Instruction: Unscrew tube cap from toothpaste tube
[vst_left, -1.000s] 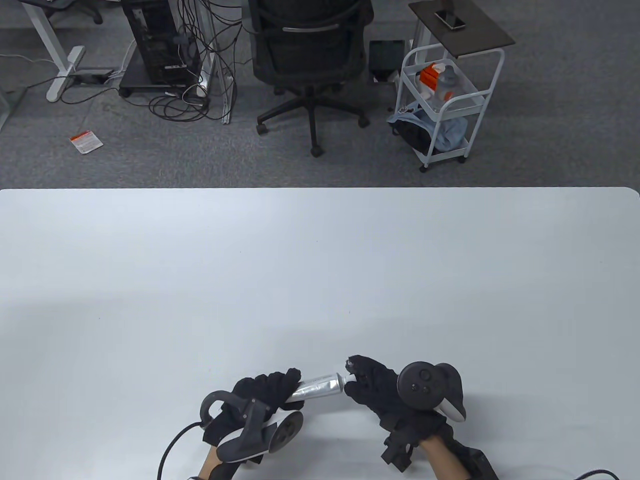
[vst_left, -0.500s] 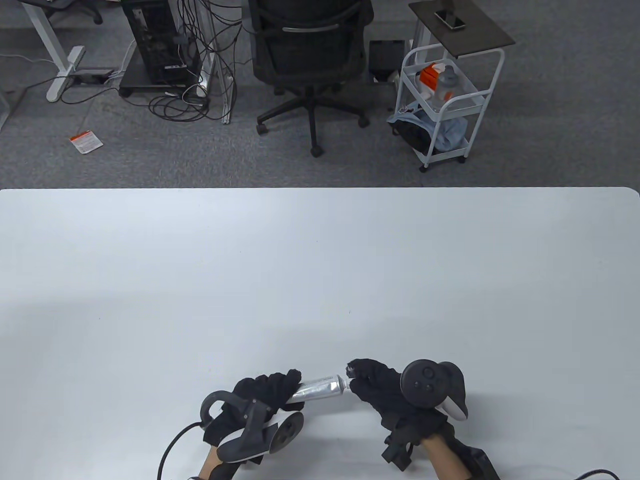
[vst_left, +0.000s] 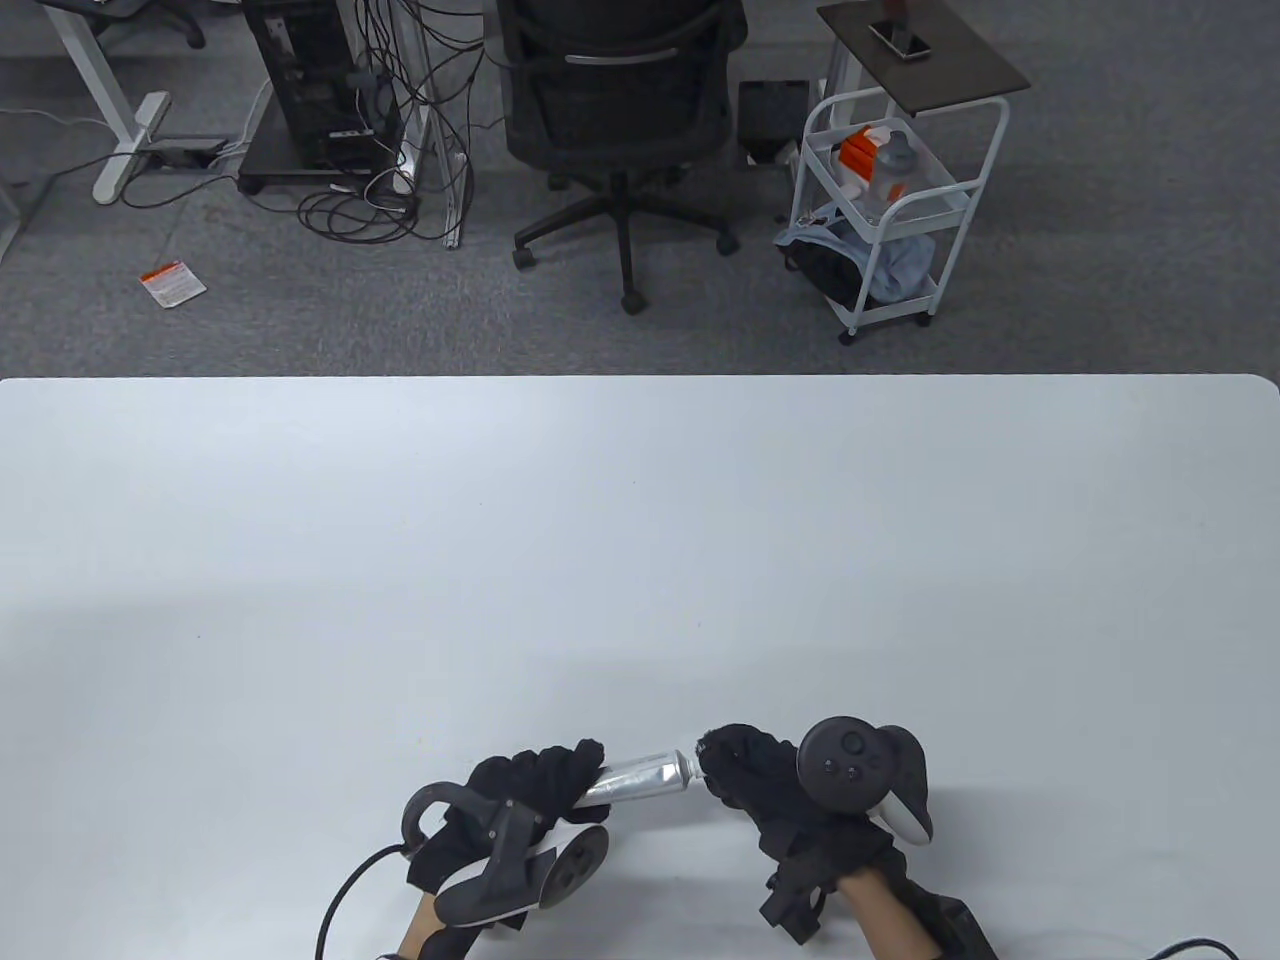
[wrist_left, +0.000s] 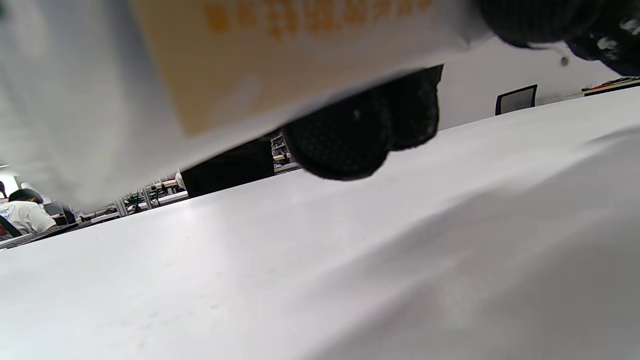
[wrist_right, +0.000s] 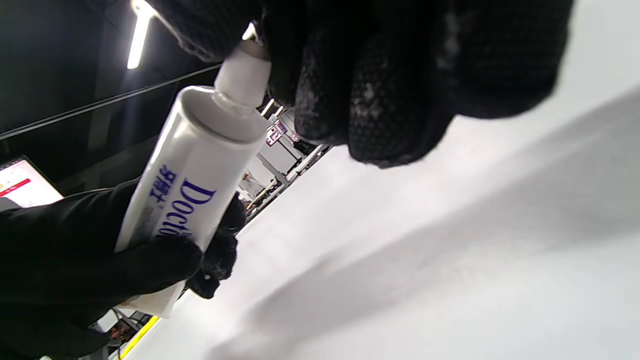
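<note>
A white toothpaste tube (vst_left: 640, 777) is held level just above the white table (vst_left: 640, 560) near its front edge. My left hand (vst_left: 530, 785) grips the tube's rear end. My right hand (vst_left: 745, 775) closes its fingers around the white cap (wrist_right: 242, 75) at the tube's right end. In the right wrist view the tube (wrist_right: 185, 170) shows blue lettering, with my left hand's fingers (wrist_right: 100, 260) wrapped around its lower part. In the left wrist view the tube (wrist_left: 225, 75) fills the top, blurred, with my left fingertips (wrist_left: 345, 135) under it.
A black office chair (vst_left: 620, 120) and a white trolley (vst_left: 880, 210) stand on the floor beyond the table's far edge. A black cable (vst_left: 345, 890) runs from my left wrist to the front edge.
My right hand has shifted slightly down and turned a little around the cap. The tube and my left hand have stayed in place.
</note>
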